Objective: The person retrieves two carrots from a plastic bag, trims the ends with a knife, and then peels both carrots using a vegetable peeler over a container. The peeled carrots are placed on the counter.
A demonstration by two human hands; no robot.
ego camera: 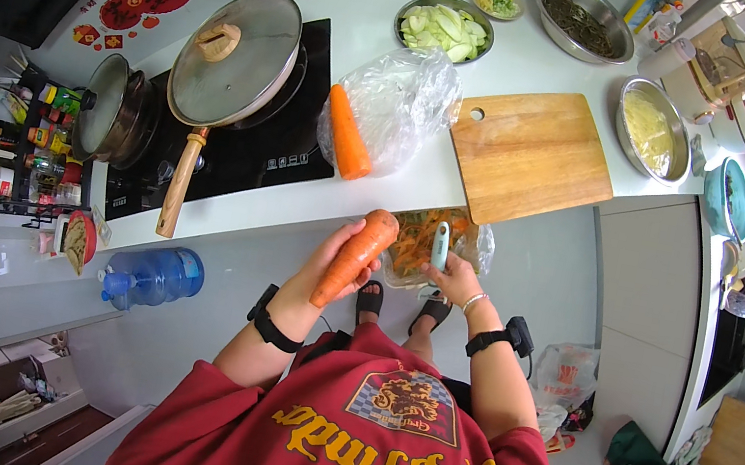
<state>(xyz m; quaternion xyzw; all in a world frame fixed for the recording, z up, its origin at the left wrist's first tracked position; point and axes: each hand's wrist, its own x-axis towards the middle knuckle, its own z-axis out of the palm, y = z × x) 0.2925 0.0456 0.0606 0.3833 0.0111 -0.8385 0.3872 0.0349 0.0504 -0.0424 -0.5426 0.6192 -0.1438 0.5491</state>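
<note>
My left hand [335,263] is wrapped around an unpeeled-looking orange carrot [357,257], its thick end pointing away from me. In my right hand [455,279] is a pale blue-handled peeler [441,245], held upright; its blade is hard to make out. Below both hands, on the floor side of the counter, a bin lined with a clear bag [416,240] holds orange peelings. Another carrot [348,135], smooth and bright, lies at the counter's edge against a clear plastic bag [403,103]. To its right is a wooden cutting board [534,156], overhanging the edge slightly.
A lidded pan [235,59] and a pot [111,112] stand on the black hob [268,147]. Behind the board are bowls of sliced pale green vegetable [445,30], dark strands [581,23] and pale shreds [648,132]. A blue water bottle [159,278] lies on the floor at left.
</note>
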